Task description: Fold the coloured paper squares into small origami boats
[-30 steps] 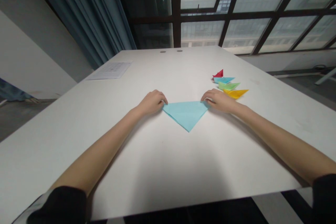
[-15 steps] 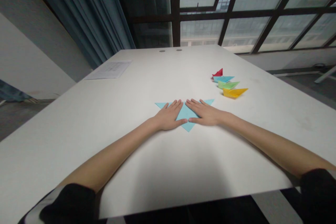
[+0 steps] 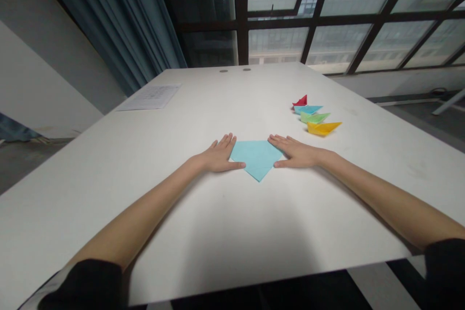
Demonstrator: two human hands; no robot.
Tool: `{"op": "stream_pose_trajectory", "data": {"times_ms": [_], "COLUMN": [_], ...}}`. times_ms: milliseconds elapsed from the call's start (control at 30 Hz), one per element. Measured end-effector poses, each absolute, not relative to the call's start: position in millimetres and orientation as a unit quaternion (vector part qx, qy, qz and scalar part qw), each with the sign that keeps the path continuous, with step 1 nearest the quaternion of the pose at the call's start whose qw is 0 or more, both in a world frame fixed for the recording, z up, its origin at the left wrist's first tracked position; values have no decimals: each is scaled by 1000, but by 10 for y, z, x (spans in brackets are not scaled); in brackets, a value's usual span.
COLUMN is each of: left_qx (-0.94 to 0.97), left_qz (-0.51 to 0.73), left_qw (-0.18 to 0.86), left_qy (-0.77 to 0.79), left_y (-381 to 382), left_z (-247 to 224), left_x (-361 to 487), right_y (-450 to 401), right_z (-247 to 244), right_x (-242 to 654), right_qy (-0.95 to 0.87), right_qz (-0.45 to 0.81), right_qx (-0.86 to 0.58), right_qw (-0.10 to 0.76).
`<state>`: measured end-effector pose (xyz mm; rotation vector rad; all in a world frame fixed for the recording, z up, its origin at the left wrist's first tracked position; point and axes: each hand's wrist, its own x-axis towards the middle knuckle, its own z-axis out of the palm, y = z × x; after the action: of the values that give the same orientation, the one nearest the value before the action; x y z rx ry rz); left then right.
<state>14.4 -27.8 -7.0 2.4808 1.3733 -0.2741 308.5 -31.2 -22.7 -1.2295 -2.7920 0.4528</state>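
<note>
A light blue sheet of folded paper [image 3: 257,156] lies flat on the white table, its straight edge away from me and a corner pointing toward me. My left hand [image 3: 222,155] rests flat over its left end, thumb stretched along the lower left edge. Over the right end lies my right hand [image 3: 293,152], also flat, with its thumb near the lower right edge. Both hands have their fingers stretched out and cover the paper's side corners. The middle of the sheet shows between them.
Folded paper boats stand in a row to the right: yellow [image 3: 323,129], green [image 3: 314,118], blue [image 3: 307,109] and red [image 3: 301,101]. A printed sheet [image 3: 150,97] lies at the table's far left. Behind the white table [image 3: 203,232] are a blue curtain [image 3: 145,19] and windows.
My hands have slid apart along the blue paper, the left one leftward and the right one rightward. More of the paper's middle is uncovered, and its side corners are now hidden.
</note>
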Motion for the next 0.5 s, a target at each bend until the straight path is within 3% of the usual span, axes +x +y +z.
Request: {"op": "stream_pose_trajectory", "data": {"times_ms": [233,500], "left_qx": [870,868], "left_qz": [-95,-72], "left_qw": [153,180], "left_qy": [459,458], "left_y": [-269,-226], "left_z": [-60,-36], "left_x": [147,130], "right_y": [-334,-435], "right_z": [-57,57], "right_x": [2987,2863], "right_qy": [-932,-946], "right_qz": [113,113], "right_qx": [-315,-260], "right_qw": [142,158]}}
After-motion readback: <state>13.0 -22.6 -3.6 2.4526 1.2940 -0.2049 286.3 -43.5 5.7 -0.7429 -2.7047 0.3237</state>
